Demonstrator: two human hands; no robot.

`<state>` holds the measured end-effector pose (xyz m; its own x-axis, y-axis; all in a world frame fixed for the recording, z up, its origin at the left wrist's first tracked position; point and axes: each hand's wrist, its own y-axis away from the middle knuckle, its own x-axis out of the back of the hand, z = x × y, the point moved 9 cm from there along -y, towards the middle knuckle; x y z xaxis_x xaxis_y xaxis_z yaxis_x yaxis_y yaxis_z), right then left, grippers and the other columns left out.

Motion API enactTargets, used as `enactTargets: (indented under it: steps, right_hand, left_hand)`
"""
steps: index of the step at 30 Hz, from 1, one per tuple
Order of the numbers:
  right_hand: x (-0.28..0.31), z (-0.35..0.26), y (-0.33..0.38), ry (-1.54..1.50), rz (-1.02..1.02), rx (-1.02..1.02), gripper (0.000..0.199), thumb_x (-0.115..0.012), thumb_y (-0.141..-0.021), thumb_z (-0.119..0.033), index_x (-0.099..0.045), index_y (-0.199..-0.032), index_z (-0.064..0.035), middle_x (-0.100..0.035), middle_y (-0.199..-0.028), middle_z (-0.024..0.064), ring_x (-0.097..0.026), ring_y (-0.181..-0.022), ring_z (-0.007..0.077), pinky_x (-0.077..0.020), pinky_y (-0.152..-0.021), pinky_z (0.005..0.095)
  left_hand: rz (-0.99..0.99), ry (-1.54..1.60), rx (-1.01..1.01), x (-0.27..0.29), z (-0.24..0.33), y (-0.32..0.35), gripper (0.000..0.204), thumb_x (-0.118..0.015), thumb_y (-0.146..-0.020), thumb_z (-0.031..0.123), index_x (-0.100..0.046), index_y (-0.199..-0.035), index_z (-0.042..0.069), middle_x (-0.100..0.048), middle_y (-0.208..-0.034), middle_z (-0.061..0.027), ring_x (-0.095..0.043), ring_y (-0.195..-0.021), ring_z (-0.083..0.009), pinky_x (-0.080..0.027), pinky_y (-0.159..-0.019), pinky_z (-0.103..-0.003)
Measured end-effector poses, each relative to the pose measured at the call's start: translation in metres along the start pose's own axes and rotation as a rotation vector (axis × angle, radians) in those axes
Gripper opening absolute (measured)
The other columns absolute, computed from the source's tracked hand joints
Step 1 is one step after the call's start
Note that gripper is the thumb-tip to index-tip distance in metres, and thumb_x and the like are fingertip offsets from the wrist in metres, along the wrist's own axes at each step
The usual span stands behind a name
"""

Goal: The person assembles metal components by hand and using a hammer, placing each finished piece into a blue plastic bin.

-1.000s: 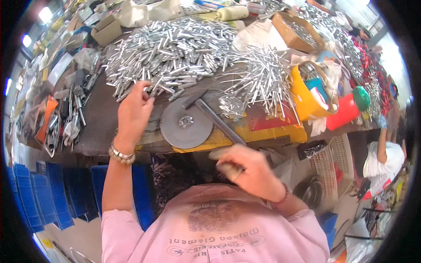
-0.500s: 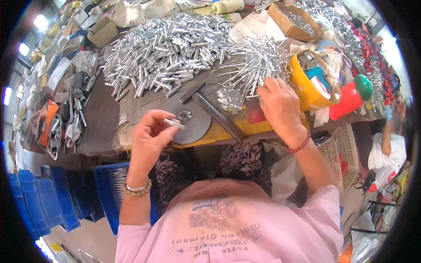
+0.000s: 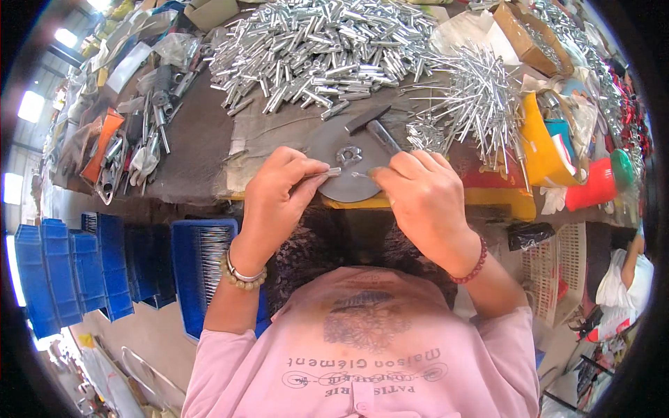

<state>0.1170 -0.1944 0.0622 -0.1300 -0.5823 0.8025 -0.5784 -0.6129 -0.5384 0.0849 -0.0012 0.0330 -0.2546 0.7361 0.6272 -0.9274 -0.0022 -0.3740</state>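
Over the round grey metal disc [image 3: 325, 143], my left hand [image 3: 277, 191] pinches a short silver metal tube [image 3: 334, 172] between thumb and forefinger. Facing the tube's end, a small gap away, is a tiny silver metal piece [image 3: 359, 174] pinched in the fingertips of my right hand [image 3: 426, 198]; its exact kind is too small to tell. A nut-shaped metal part [image 3: 348, 155] sits on the disc. The hammer [image 3: 368, 120] has its head at the disc's far edge, and my right hand hides part of its handle. Short metal parts [image 3: 426, 134] lie just beyond that hand.
Past the disc lies a big heap of silver tubes [image 3: 327, 49]. Thin metal rods [image 3: 484, 97] are piled to its right, near a yellow container [image 3: 540, 143] and a red jar [image 3: 589, 187]. Loose tools [image 3: 157, 104] lie left. Below the table edge stands a blue bin [image 3: 185, 258].
My right hand has come from the pile of metal parts toward my left hand, now with a tiny metal piece showing. The tube stays in my left hand. The whole view has shifted.
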Motion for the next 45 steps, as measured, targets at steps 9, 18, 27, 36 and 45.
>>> enactTargets:
  steps: [9, 18, 27, 36, 45]
  right_hand:
    - [-0.014, -0.008, -0.009, 0.026, -0.022, 0.027, 0.005, -0.07, -0.084, -0.006, -0.073, -0.086, -0.0097, -0.062, -0.093, 0.0044, -0.065, -0.093, 0.0248, -0.0516, -0.084, 0.0398]
    - [-0.017, -0.012, -0.012, -0.013, -0.055, 0.046, 0.005, -0.069, -0.085, -0.006, -0.072, -0.088, -0.0089, -0.061, -0.093, 0.0058, -0.065, -0.093, 0.0257, -0.0517, -0.085, 0.0406]
    - [-0.02, -0.013, -0.013, -0.005, -0.091, 0.107, 0.007, -0.069, -0.084, -0.005, -0.071, -0.09, -0.0086, -0.062, -0.095, 0.0058, -0.066, -0.093, 0.0255, -0.0511, -0.084, 0.0402]
    - [-0.027, -0.01, -0.005, -0.057, 0.024, 0.078, 0.011, -0.069, -0.085, -0.008, -0.076, -0.092, -0.0119, -0.063, -0.098, 0.0039, -0.066, -0.096, 0.025, -0.0536, -0.087, 0.0397]
    - [0.043, 0.119, 0.052, 0.094, 0.059, -0.493, 0.01, -0.08, -0.088, -0.007, -0.079, -0.098, -0.0104, -0.073, -0.096, 0.0084, -0.074, -0.09, 0.0309, -0.0588, -0.078, 0.0422]
  left_hand:
    - [-0.039, 0.001, 0.052, -0.002, -0.006, -0.004, 0.016, -0.083, -0.091, 0.002, -0.082, -0.108, 0.002, -0.069, -0.099, -0.0089, -0.067, -0.091, -0.0233, -0.051, -0.078, -0.033]
    - [-0.019, 0.074, 0.023, 0.003, -0.013, 0.0, 0.016, -0.085, -0.089, 0.003, -0.082, -0.105, 0.004, -0.066, -0.095, -0.0092, -0.067, -0.085, -0.0255, -0.054, -0.075, -0.036]
    - [-0.042, 0.095, 0.041, 0.0, -0.013, 0.001, 0.017, -0.085, -0.088, 0.0, -0.081, -0.105, 0.003, -0.066, -0.095, -0.0084, -0.067, -0.085, -0.0229, -0.054, -0.075, -0.034]
    - [-0.083, 0.112, 0.087, 0.0, -0.014, 0.0, 0.018, -0.082, -0.088, -0.006, -0.082, -0.104, 0.001, -0.063, -0.097, -0.0046, -0.062, -0.089, -0.0157, -0.048, -0.077, -0.028]
    - [-0.07, 0.159, 0.096, -0.003, -0.016, 0.0, 0.019, -0.081, -0.088, -0.007, -0.082, -0.105, 0.002, -0.063, -0.096, -0.0055, -0.063, -0.09, -0.0177, -0.049, -0.079, -0.029]
